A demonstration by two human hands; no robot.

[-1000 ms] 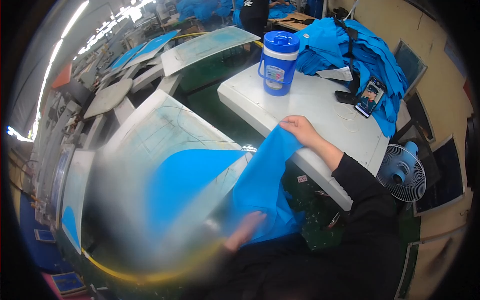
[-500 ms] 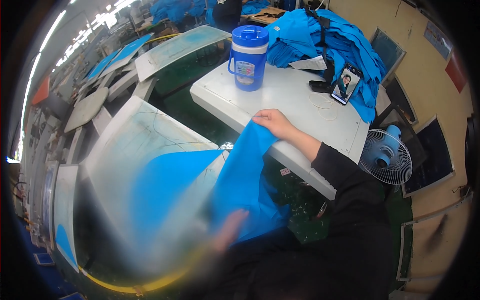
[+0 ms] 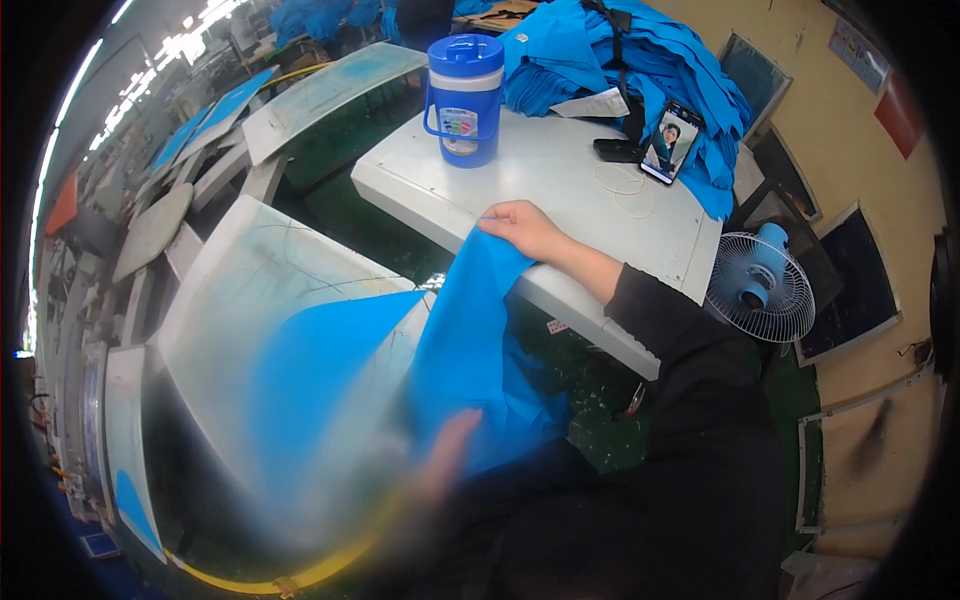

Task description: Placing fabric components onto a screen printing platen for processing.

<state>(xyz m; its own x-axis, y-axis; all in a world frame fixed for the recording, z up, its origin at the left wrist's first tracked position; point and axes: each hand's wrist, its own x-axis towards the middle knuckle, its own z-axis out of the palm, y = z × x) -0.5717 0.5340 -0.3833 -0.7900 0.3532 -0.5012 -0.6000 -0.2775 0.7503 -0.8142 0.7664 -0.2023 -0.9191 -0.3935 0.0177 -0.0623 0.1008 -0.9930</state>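
Note:
My right hand (image 3: 518,229) pinches the upper corner of a blue fabric piece (image 3: 462,325), close to the edge of the white table. From there the cloth hangs down in folds toward my lap. My left hand (image 3: 450,450) is low by the fabric's lower left side, seemingly against it; a blurred patch of the picture smears its fingers. Another blue cloth piece (image 3: 325,345) lies flat on a pale, slanted board (image 3: 220,270) to the left.
On the white table (image 3: 560,185) stand a blue drink jug (image 3: 466,120), a phone (image 3: 672,145), a black case (image 3: 617,150) and a strapped blue fabric stack (image 3: 640,60). A fan (image 3: 765,285) is at right. A yellow curved rail (image 3: 330,570) runs low; more boards (image 3: 330,100) line the left.
The whole view has shifted slightly, so the table and jug sit further left and higher. My right hand keeps its pinch on the fabric; my left hand stays low beside it.

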